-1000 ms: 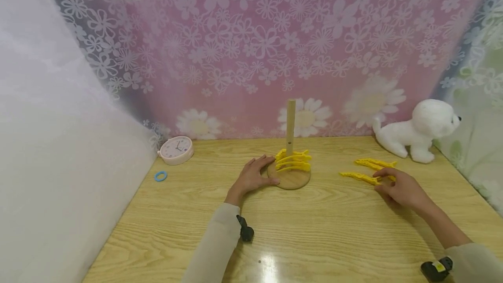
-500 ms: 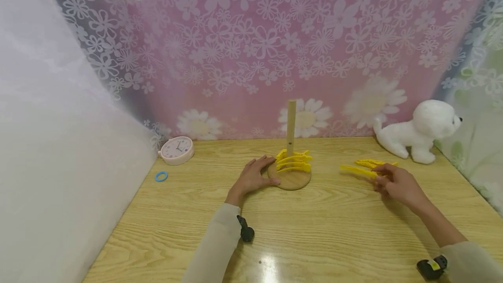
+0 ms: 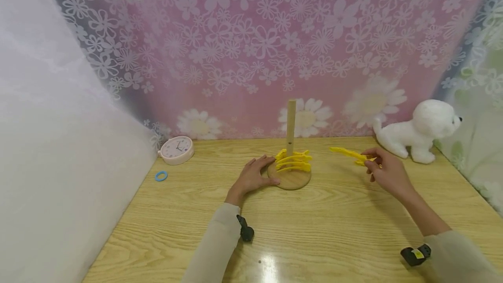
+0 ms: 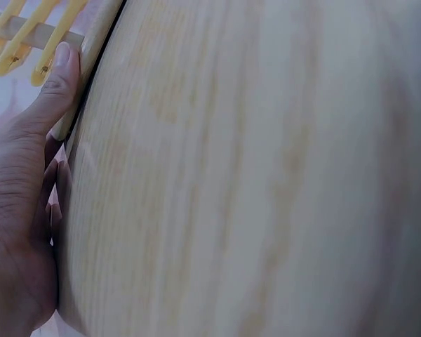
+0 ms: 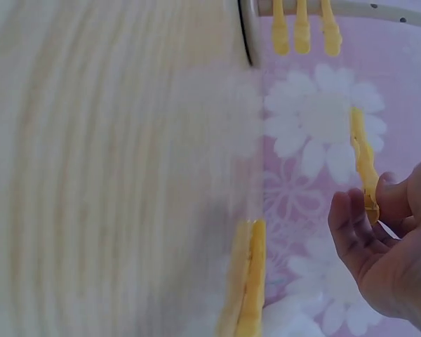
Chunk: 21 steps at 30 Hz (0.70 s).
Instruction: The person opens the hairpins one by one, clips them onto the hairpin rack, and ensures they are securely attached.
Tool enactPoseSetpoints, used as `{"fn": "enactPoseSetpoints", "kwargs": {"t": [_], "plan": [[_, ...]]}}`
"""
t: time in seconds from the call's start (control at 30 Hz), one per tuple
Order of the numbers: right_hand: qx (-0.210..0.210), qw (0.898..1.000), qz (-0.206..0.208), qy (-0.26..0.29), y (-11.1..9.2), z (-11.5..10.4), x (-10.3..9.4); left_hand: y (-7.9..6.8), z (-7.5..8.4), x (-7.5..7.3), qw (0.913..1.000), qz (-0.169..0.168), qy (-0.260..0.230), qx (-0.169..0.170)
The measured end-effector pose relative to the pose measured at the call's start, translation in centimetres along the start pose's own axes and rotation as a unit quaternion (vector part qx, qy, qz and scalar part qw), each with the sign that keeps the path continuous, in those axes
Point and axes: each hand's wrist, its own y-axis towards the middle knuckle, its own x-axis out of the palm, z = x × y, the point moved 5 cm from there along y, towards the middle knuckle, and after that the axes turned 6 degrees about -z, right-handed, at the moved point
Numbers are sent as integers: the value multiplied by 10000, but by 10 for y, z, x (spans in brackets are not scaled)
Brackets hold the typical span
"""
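while the left hand (image 3: 251, 176) holds the edge of the stand's round base (image 3: 292, 181), the right hand (image 3: 388, 171) pinches a yellow clip (image 3: 346, 151) between thumb and fingers, up off the table (image 3: 314, 222). in the head view this held clip points left, well apart from the pole (image 3: 291, 123), and a second clip (image 5: 250, 288) is mostly hidden behind it and the hand; the right wrist view shows that second clip plainly, on the table with a gap between it and the held one. from the head, the clips on the pole (image 3: 294, 163) overlap low down, just above the base; the right wrist view parts them into three, side by side. the left wrist view shows the left thumb laid against the base's rim, the other fingers largely hidden. only the head view takes in the clock (image 3: 177, 150) and the blue ring (image 3: 161, 176).
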Motion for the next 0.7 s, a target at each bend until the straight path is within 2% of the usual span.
{"fn": "enactPoseSetpoints", "kwargs": {"t": [0.27,0.37,0.53,0.6,0.7], "plan": [[-229,9996,177,-57,14,-31,8,0,0,0,10000,13,-47,27],[-272,9995,144,8,20,-36,14,0,0,0,10000,21,-48,33],[-348,9986,389,-64,28,-42,23,-1,1,0,10000,11,-21,33],[-375,9975,594,45,30,-45,26,-1,1,0,10000,-3,-11,15],[-444,9942,781,597,32,-48,30,-1,1,0,10000,19,-25,18]]}}
